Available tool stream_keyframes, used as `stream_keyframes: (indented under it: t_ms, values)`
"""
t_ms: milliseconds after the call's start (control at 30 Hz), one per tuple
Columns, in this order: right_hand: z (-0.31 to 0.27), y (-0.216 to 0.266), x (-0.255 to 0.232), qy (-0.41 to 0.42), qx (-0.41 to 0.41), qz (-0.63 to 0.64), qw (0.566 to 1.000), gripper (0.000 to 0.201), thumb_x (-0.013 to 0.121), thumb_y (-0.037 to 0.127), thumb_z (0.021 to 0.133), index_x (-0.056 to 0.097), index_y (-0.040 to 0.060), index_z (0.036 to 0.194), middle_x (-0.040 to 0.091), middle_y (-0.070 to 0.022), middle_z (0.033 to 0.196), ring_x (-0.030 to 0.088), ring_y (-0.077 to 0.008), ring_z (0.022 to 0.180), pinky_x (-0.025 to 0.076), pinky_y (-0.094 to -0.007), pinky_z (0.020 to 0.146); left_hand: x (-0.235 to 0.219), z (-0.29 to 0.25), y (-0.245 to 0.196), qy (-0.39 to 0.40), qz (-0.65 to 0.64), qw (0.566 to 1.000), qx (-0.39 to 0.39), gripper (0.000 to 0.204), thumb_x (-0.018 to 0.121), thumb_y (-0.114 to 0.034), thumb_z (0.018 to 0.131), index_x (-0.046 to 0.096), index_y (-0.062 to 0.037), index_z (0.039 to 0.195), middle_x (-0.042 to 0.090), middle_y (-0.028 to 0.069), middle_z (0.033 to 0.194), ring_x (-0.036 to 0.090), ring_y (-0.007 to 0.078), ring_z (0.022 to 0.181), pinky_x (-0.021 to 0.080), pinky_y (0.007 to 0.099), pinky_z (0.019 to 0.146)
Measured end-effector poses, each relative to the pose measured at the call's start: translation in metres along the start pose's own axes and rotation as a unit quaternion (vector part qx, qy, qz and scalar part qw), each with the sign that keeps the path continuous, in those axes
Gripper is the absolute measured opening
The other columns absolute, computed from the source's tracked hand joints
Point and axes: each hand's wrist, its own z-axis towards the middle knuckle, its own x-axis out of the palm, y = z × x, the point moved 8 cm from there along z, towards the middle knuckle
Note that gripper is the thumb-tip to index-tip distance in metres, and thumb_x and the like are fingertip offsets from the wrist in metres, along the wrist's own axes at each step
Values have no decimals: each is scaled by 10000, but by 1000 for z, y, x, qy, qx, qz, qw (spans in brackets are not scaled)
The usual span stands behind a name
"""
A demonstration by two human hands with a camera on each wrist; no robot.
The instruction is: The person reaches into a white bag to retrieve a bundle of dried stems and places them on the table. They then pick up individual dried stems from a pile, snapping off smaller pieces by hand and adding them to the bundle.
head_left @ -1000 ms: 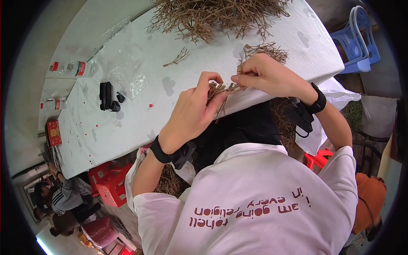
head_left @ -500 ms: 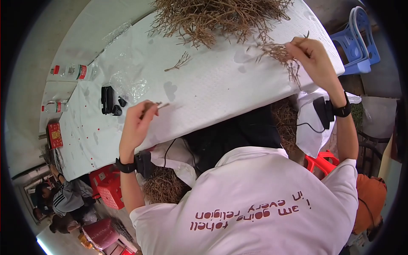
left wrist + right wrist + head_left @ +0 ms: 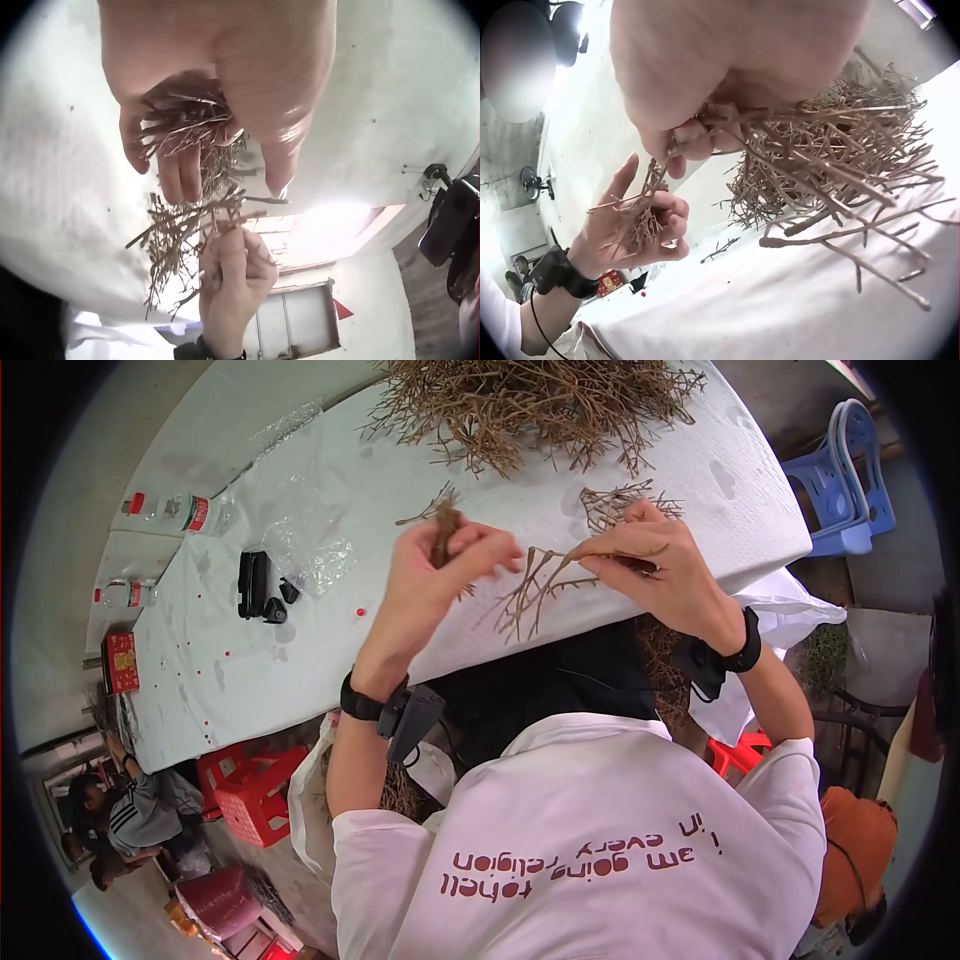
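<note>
My left hand (image 3: 425, 575) has its fingers curled round a small bunch of brown twigs (image 3: 184, 120), its thumb and fingertips apart on the side towards my right hand. My right hand (image 3: 655, 565) pinches a branching twig (image 3: 535, 590) that hangs between the two hands over the table edge. In the right wrist view more twig ends (image 3: 840, 165) stick out from my right hand. A large heap of twigs (image 3: 530, 405) lies at the far side of the table, and a smaller pile (image 3: 625, 500) sits just beyond my right hand.
On the white table (image 3: 300, 660) are a black case (image 3: 252, 584), small black parts, clear plastic wrap, bottles (image 3: 170, 510) and a red box (image 3: 122, 662). A loose twig lies beyond my left hand. Red stools (image 3: 262, 795) and seated people are at lower left; blue chairs (image 3: 835, 490) stand right.
The hands moved wide apart, the right to the small pile and the left leftwards, then came back near each other. The right hand now holds a different, branching twig.
</note>
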Motion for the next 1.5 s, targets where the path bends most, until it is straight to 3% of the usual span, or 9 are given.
stream_keyframes:
  t_ms: [167, 667, 733, 800, 933, 1067, 1200, 1333, 1500]
  values:
    - [3, 6, 8, -36, -48, -46, 997, 135, 738, 53, 849, 740, 33, 983, 695, -41, 737, 512, -185, 592, 388, -321, 767, 28, 1, 13, 62, -4, 998, -32, 276, 739, -59, 889, 492, -28, 771, 684, 77, 824, 664, 125, 746, 520, 270, 653]
    - [1, 42, 2, 90, -150, -40, 984, 27, 689, 42, 873, 703, 23, 887, 602, -58, 639, 459, -234, 551, 376, -351, 712, 11, -19, -29, 188, 157, 969, 35, 225, 660, 21, 923, 485, -25, 790, 584, 25, 700, 577, 105, 642, 469, 255, 616]
    - [-8, 28, -26, -59, -238, 45, 968, 36, 644, 33, 894, 672, 15, 879, 531, -52, 598, 435, -194, 565, 363, -350, 685, -15, -21, -51, 193, 167, 942, 218, 157, 621, -2, 956, 525, -37, 837, 547, 11, 702, 537, 103, 617, 428, 247, 581]
    - [-21, -21, -73, -72, -39, -90, 993, 115, 544, 65, 982, 639, 14, 943, 482, -37, 640, 423, -159, 608, 354, -330, 669, -117, -27, -62, -110, 192, 972, 80, 76, 601, -5, 950, 559, -34, 894, 539, 6, 707, 505, 102, 588, 390, 238, 552]
    - [-24, -59, -77, -63, 154, 241, 956, 207, 431, 136, 1063, 595, 11, 1079, 498, -40, 786, 429, -154, 696, 350, -314, 685, -98, -16, -60, 14, -35, 997, 72, 91, 657, -37, 913, 572, -24, 941, 555, -2, 715, 496, 89, 578, 391, 224, 547]
    - [8, -42, -58, -80, 88, 393, 912, 273, 365, 184, 1093, 549, 2, 1181, 504, -39, 926, 429, -152, 756, 353, -302, 701, -31, 2, -60, 93, -130, 983, 88, 190, 736, -54, 861, 547, -40, 861, 526, -21, 700, 484, 70, 585, 379, 213, 539]
    - [17, -32, -66, -91, -6, 536, 839, 273, 371, 179, 1088, 520, -6, 1224, 526, -59, 1004, 481, -149, 860, 376, -286, 745, -5, 18, -45, 47, -32, 994, 91, 252, 811, -87, 812, 562, -48, 812, 455, -57, 663, 441, 44, 578, 331, 215, 510]
    - [15, -35, -67, -108, 94, 439, 887, 274, 404, 197, 1081, 548, 5, 1213, 581, -64, 1008, 557, -153, 913, 432, -280, 795, 22, 25, -31, -6, 63, 997, 33, 282, 860, -118, 765, 587, -46, 772, 434, -75, 642, 419, 27, 571, 301, 219, 498]
    - [13, -33, -53, -65, 174, 386, 904, 271, 462, 209, 1067, 576, 4, 1202, 640, -80, 1037, 630, -156, 978, 494, -288, 823, 54, 21, -63, 24, 193, 964, 181, 315, 892, -176, 743, 618, -27, 793, 463, -73, 645, 429, 19, 581, 316, 212, 507]
